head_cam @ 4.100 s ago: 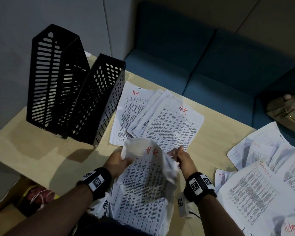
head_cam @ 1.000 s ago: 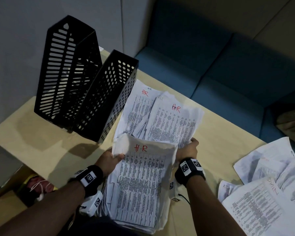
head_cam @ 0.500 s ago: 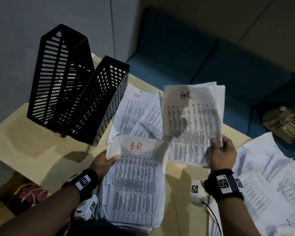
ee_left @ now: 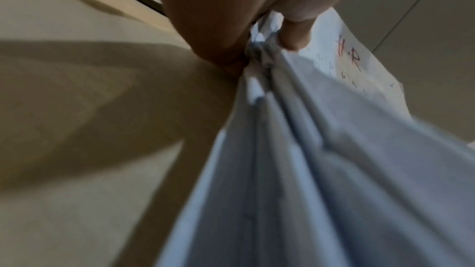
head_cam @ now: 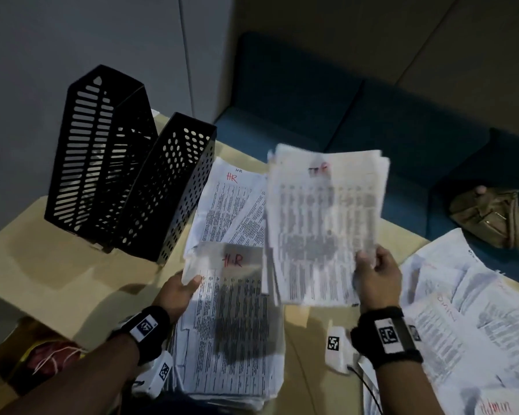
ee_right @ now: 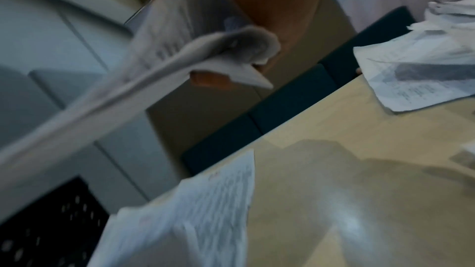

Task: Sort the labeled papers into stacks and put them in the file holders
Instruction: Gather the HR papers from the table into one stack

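You stand over a pale, smooth wood-tone bench [head_cam: 57, 280] pushed against a plain grey wall [head_cam: 72, 40], with a dark teal upholstered sofa [head_cam: 327, 115] along its far edge and a tan bag [head_cam: 489, 217] resting on the cushion at the right. The light is dim and hard shadows of your arms lie on the bench.

Two black file holders stand side by side at the back left: the slotted holder [head_cam: 87, 151] with long horizontal cut-outs, and the perforated holder [head_cam: 168, 187] with round holes, touching it.

Your left hand [head_cam: 177, 292] has its grip clamped on the left edge of the near HR stack [head_cam: 231, 324], thumb on top, fingers under; the sheets are thin, printed in dense columns, fanned and slightly crumpled at the edges, with "H.R" in red at the top. Your right hand [head_cam: 375, 277] pinches the lower right corner of a raised sheaf [head_cam: 324, 223], held tilted above the bench and blurred. More HR sheets [head_cam: 225, 205] lie flat beside the perforated holder. A loose Admin pile [head_cam: 468, 319] spreads at the right.
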Tool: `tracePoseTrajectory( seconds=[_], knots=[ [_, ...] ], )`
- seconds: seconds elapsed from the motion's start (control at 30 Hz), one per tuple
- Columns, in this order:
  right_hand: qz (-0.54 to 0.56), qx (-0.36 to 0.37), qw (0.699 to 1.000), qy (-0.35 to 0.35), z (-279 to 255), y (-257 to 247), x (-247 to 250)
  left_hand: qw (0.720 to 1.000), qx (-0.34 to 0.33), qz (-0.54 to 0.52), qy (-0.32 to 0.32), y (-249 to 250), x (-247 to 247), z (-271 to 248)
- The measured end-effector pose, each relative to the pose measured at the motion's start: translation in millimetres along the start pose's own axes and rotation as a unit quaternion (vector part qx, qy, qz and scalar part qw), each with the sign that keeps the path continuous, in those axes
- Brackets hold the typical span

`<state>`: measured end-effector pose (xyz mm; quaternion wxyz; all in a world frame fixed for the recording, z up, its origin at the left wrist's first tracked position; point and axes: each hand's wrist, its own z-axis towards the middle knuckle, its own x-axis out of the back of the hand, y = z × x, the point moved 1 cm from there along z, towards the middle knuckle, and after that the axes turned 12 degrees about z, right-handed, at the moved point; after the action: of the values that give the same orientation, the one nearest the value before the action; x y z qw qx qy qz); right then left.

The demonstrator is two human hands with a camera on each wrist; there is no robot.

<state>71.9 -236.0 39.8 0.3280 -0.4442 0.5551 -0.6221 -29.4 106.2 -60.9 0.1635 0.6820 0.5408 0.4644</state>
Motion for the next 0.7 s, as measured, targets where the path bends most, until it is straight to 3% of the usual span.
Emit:
tracePoseTrajectory(
  seconds=[0.2, 0.33, 0.47, 0.7],
  knots=[
    [-0.1, -0.088, 0.982, -0.136, -37, 55, -19, 1.0, 0.004, -0.01, 0.009, 5, -7, 2],
    [-0.18, -0.156, 0.945, -0.222, -73, 92, -23, 0.999, 0.017, -0.037, -0.004, 1, -7, 1],
    [-0.222, -0.148, 0.916, -0.299, -92, 108, -25, 0.999, 0.021, -0.044, -0.02, 10, -8, -3],
    [-0.201, -0.139, 0.913, -0.326, -89, 87, -31, 0.999, 0.001, -0.005, -0.038, 15, -12, -4]
  ],
)
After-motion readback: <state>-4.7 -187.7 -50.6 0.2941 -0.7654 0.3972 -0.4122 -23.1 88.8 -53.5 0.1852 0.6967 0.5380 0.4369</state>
